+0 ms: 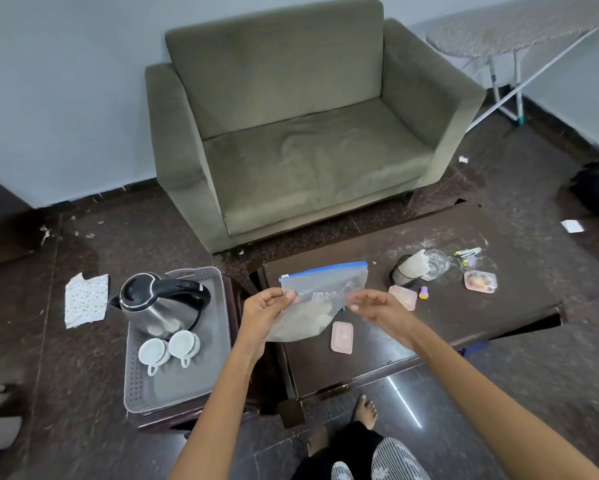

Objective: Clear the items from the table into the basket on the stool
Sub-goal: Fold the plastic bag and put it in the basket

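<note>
The zip bag point(320, 299) is pinched at its left edge by the left hand point(266, 308); the right hand point(374, 304), fingers point(355, 299) loosely curled, seems released; the bag is best carried leftward into the basket point(218, 341).

You can't see the near left part of the table point(464, 306); the bag point(322, 299) covers it. The bag is cloudy, so what is inside it is hard to tell. Your right hand point(377, 306) is blurry, and you can't tell if it grips the bag. The kettle point(163, 303) hides the far part of the basket point(201, 375). The small things by the table's far right corner are too tiny to name. The bottom edge cuts off your arms.
</note>
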### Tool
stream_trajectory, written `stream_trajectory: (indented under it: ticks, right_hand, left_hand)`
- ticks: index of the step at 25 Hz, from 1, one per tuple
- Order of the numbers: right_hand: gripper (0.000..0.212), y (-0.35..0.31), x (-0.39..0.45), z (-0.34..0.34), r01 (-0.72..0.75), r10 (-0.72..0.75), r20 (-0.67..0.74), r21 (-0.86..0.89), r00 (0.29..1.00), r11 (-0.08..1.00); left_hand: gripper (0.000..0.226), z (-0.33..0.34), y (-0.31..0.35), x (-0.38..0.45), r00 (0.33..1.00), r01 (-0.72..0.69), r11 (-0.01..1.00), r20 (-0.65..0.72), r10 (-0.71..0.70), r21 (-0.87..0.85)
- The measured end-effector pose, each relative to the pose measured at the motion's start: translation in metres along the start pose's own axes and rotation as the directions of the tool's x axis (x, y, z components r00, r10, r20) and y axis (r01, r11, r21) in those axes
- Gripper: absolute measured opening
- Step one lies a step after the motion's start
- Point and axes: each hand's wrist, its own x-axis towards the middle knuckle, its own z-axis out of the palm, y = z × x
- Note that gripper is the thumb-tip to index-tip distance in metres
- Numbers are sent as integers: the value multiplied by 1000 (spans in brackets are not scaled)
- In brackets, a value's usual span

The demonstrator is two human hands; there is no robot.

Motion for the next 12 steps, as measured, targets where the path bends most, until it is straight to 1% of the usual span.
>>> stream_trajectory:
  ticks: [1,3,5,7,8,9,12]
  right_hand:
    - [22,5,-1,6,10,-10,9,8,1000,1000]
    - [26,8,-2,17,70,-70,-21,-9,997,997]
    - [33,4,-2,26,102,-106,-69,-64,992,993]
    - [42,0,-1,30,96,-102,-85,-73,991,993]
    - [46,0,0,31,87,-93,-85,-69,992,994]
    - [48,-2,0,31,80,-86,-83,-71,993,994]
    - [43,-8,-2,29,83,-94,-96,-114,991,990]
  left_hand:
    - [9,-3,1,-1,1000,12,1000,-14,-12,-1]
    - [17,-11,0,-1,995,40,999,-92,-39,10]
    - [40,-24,-4,1,987,72,994,-150,-59,85]
    - [65,-34,-8,0,991,108,979,-101,-91,174]
    - [71,-35,-10,-2,993,112,970,-64,-100,217]
    - [69,-35,-12,-4,994,104,960,-46,-95,261]
    - [44,-34,-15,-6,996,24,930,-89,9,366]
